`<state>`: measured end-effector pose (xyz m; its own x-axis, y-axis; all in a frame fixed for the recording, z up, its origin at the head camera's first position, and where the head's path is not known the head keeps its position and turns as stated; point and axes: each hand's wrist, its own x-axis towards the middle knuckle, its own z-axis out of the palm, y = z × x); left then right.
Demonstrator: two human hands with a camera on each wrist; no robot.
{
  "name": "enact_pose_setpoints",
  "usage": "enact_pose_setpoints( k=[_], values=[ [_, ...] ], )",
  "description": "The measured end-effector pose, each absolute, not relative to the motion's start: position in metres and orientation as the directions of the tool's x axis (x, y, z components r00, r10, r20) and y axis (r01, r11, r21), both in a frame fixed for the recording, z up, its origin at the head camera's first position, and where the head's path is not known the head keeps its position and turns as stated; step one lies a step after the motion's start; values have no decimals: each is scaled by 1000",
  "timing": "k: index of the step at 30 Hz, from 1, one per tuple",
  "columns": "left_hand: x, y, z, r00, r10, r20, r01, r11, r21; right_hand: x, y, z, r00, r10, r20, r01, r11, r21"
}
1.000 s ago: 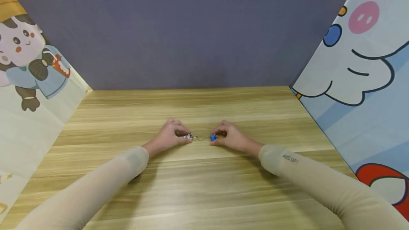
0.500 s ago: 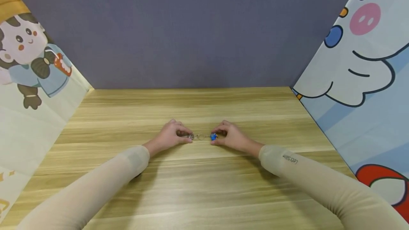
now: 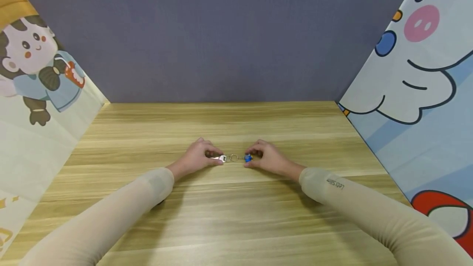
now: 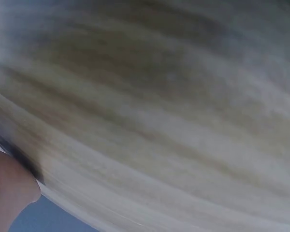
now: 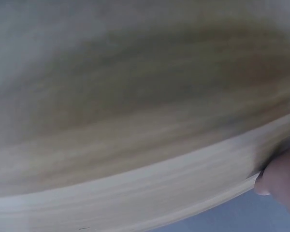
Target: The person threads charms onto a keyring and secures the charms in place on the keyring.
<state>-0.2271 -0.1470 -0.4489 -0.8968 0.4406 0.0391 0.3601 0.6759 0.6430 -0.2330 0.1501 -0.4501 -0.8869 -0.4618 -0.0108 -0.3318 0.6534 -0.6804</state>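
In the head view a keychain stretches between the two hands, low over the wooden table point(image 3: 236, 212). My left hand point(image 3: 197, 155) pinches the silver metal piece point(image 3: 223, 158) at its left end between thumb and fingers. From there a thin metal split ring point(image 3: 234, 158) and short chain lead right to a small blue charm point(image 3: 248, 158). That charm is pinched by the thumb and fingers of my right hand point(image 3: 269, 158). Much of the silver piece is hidden by the left fingers. Each wrist view catches only part of a thumb, the left one point(image 4: 12, 188) and the right one point(image 5: 282, 181).
A plain grey-purple panel point(image 3: 221, 36) rises at the table's back edge. Cartoon-printed sheets stand on the left point(image 3: 44, 69) and on the right point(image 3: 425, 81). Pale sleeves cover both forearms.
The silver piece has turned in the left fingers and shows a brighter, flatter face. The ring between the hands now appears as a rounder loop. Both hands have stayed nearly in place.
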Motion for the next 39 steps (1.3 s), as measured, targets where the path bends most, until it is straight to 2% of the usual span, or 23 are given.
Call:
enact_pose_setpoints(
  k=[11, 27, 39],
  values=[
    [-230, -147, -451, -897, 442, 14, 336, 660, 672, -237, 156, -452, -870, -493, 11, -370, 637, -676],
    [-234, -147, -449, -899, 438, -2, 301, 620, 724, -246, 166, -452, -846, -531, -38, -349, 607, -714],
    [-229, -145, -439, -893, 438, -109, 223, 639, 736, -247, 169, -445, -818, -572, -68, -361, 602, -712]
  ],
)
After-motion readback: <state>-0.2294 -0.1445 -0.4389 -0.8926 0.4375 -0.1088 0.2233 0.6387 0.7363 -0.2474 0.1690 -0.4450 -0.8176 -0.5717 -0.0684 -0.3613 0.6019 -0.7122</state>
